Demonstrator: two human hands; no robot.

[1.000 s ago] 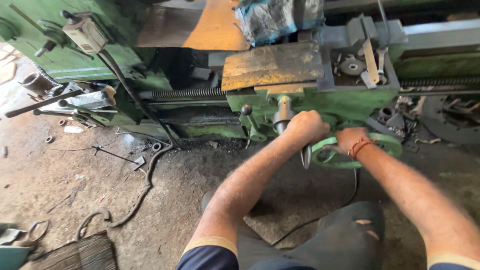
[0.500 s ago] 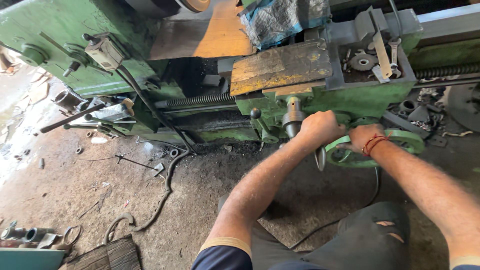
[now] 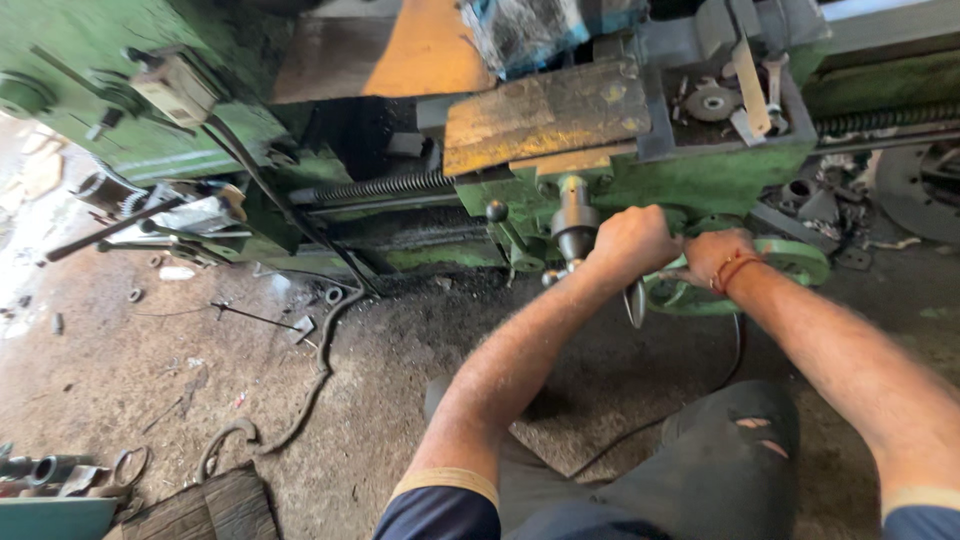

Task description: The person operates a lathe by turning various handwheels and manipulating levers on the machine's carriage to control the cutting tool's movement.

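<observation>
Both hands' fingers clenched — left hand (image 3: 632, 243) on crank handle (image 3: 577, 232), right hand (image 3: 712, 256) on green handwheel (image 3: 790, 262) rim.

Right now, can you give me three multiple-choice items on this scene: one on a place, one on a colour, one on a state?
1. Where is the right hand?
A. on the handwheel
B. on the floor
C. on the wooden block

2. What colour is the handwheel?
A. red
B. green
C. white

3. What is the left hand doing?
A. hanging free
B. lying flat on the floor
C. gripping a crank

Answers: 1 A, the right hand grasps the handwheel rim. 2 B, it matches the green lathe. 3 C, the left hand is closed around the crank.
</observation>
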